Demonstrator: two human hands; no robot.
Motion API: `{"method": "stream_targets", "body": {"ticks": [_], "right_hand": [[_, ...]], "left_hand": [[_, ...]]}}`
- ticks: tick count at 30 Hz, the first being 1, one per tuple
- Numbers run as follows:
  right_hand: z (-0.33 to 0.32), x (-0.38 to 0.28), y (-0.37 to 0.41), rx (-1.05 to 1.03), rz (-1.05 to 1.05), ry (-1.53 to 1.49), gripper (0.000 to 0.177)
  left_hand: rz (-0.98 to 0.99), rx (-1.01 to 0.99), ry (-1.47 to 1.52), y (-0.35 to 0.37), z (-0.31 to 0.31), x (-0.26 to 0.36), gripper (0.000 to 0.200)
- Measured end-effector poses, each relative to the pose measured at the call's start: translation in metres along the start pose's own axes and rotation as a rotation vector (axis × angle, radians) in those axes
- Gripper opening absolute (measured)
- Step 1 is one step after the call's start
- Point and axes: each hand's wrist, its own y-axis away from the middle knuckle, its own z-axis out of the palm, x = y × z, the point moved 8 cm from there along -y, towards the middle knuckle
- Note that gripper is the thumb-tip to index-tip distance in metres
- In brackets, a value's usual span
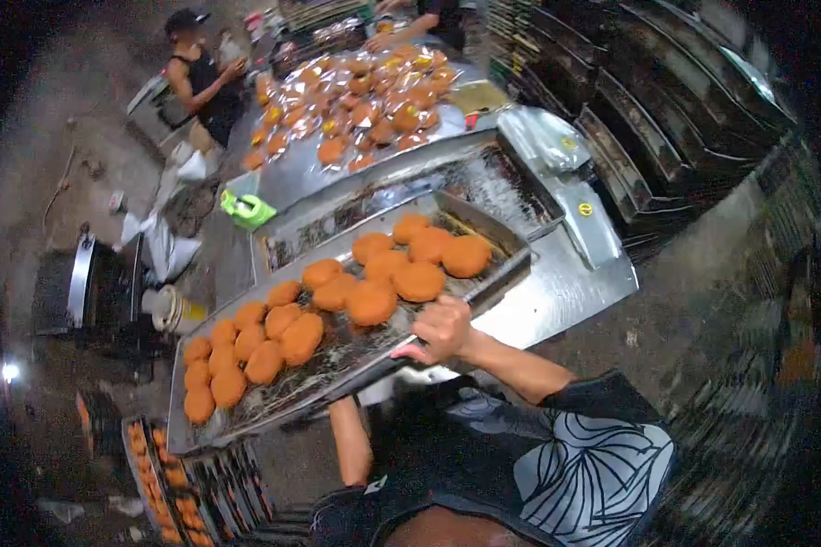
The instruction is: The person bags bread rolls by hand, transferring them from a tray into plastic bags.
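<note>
A long metal baking tray (337, 392) is tilted across the middle of the head view, its left end lower. Round orange-brown buns (371, 302) lie on it in two groups, with bare, dark-stained metal between and beside them. My right hand (442, 328) is closed around the tray's near rim, toward its right end. A small pinkish-red patch shows under those fingers; I cannot make out what it is. My left forearm (349, 442) reaches up beneath the tray, which hides the left hand.
Behind stands a metal table (556, 305) bearing another tray (543, 205), bagged buns (365, 109), a green spray-bottle head (246, 210) and plastic bags (547, 137). Stacked dark trays (648, 100) fill the right. A person (201, 82) stands far left; another person's arm (401, 35) reaches in at the top.
</note>
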Motion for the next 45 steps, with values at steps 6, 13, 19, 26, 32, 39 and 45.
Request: {"method": "stream_targets", "body": {"ticks": [6,13,19,26,32,39,45], "right_hand": [[0.03,0.08,0.037,-0.022,0.134,0.224,0.048],[0.06,0.188,0.084,-0.111,0.359,0.416,0.037],[0.07,0.226,0.122,-0.126,0.517,0.404,0.041],[0.06,0.247,0.139,-0.268,0.57,0.283,0.031],[-0.02,0.181,0.172,0.013,0.698,-0.006,0.018],[-0.01,0.115,0.254,-0.45,1.071,-0.547,0.016],[0.013,0.116,0.227,-0.424,1.216,-0.747,0.019]], "left_hand": [[-0.352,-0.664,-1.114,0.018,-0.03,-0.036,0.021],[0.493,-0.411,-1.586,-0.001,0.124,0.046,0.043],[0.446,-0.364,-2.014,-0.034,0.093,-0.001,0.039],[0.53,-0.221,-2.072,-0.009,0.103,-0.015,0.034],[0.595,-0.304,-1.818,0.075,0.145,-0.083,0.029],[0.003,-0.779,-1.733,0.055,0.107,-0.22,0.016],[-0.143,-0.528,-1.082,0.09,0.189,-0.188,0.022]]}}
